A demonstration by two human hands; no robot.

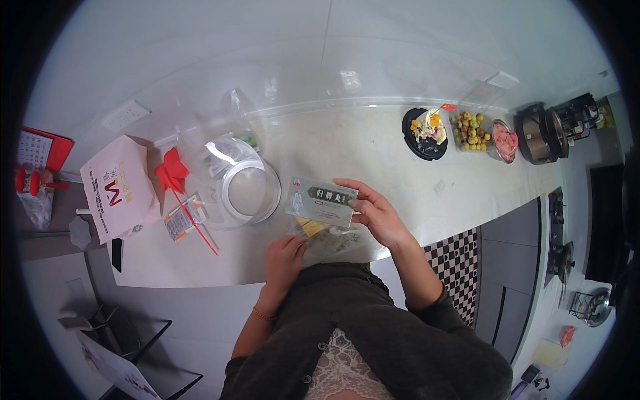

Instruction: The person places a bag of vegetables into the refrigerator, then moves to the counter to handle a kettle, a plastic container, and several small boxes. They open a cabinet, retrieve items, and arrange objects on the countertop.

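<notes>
My right hand [378,216] holds a flat grey-green medicine box [320,202] by its right end, thumb on the printed face. Just under the box, at the counter's front edge, lies a thin clear plastic bag [340,241] with green print. A yellow item [310,226] shows at the bag, partly covered by the box. My left hand [286,256] has its curled fingers on the bag's left side and seems to pinch it; the fingertips are partly hidden. Beyond, a large clear plastic container [277,192] with a round white-rimmed part stands on the counter.
Leftward on the light counter [345,150] are a pink paper bag [120,195], a red artificial flower [172,170] and a printed packet [185,220]. To the right stand cake on a black base [415,150], a fruit box [470,131], a bowl of meat [505,141] and a cooker [535,134].
</notes>
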